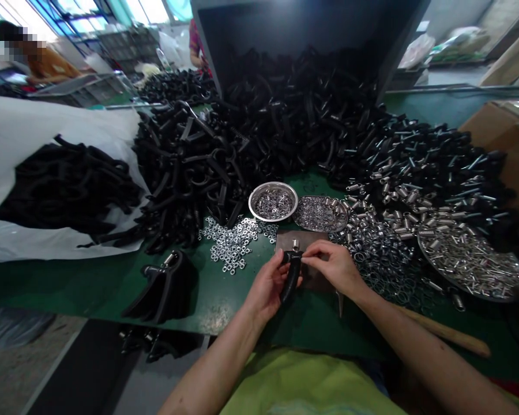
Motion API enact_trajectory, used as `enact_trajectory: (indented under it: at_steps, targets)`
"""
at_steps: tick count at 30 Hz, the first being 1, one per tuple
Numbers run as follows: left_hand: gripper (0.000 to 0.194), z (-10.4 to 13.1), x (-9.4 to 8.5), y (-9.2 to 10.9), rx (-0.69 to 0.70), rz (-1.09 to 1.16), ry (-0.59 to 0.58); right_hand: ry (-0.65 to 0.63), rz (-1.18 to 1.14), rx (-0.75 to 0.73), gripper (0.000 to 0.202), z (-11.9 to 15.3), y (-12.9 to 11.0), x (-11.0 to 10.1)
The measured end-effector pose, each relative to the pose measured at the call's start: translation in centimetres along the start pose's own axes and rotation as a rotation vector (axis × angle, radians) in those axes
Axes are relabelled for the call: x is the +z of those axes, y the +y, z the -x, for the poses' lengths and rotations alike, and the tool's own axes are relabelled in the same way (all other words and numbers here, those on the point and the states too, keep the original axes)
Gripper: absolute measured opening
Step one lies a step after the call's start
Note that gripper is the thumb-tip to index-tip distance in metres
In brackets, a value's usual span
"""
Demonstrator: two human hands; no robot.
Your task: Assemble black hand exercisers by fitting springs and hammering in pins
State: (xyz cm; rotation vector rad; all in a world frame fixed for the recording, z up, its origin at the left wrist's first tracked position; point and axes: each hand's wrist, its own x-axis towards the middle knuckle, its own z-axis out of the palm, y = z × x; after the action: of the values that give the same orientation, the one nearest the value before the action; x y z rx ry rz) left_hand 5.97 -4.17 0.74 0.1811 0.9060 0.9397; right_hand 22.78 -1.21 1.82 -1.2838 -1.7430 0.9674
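Observation:
A curved black plastic handle [290,281] is gripped in my left hand [264,286], its thicker end pointing away from me. My right hand [336,266] pinches thumb and forefinger together at the right side of that end. Whatever small part lies in the pinch is too small to name. Just beyond the handle's end a short metal coil spring [296,244] shows. Both hands are over a flat metal plate [318,282] on the green table [225,288].
Black plastic parts [281,127] are heaped at the back. Small nuts [229,245] lie left of a metal bowl [253,208]. Springs [378,230] and a tray of pins [480,271] spread rightward. Nearby are a wooden stick [450,334] and stacked black handles [166,288]. Other people work behind.

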Motion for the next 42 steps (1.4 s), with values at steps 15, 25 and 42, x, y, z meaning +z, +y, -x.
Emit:
enact_trajectory:
  at_steps: [15,25,42]
  targets:
    - [0.064,-2.3,-1.6,0.5,0.787,-1.700,-0.100,-0.337,0.865,-0.745,0.022,-2.4,4.8,-1.1]
    - [0.058,-1.6,-1.8,-1.2,0.817,-1.851,0.065,-0.192,1.011,-0.154,0.018,6.8,3.0,-7.3]
    - [0.058,-1.7,-1.2,-1.3,0.811,-1.902,0.172,0.036,0.559,-0.071,0.028,6.1,-1.9,-4.4]
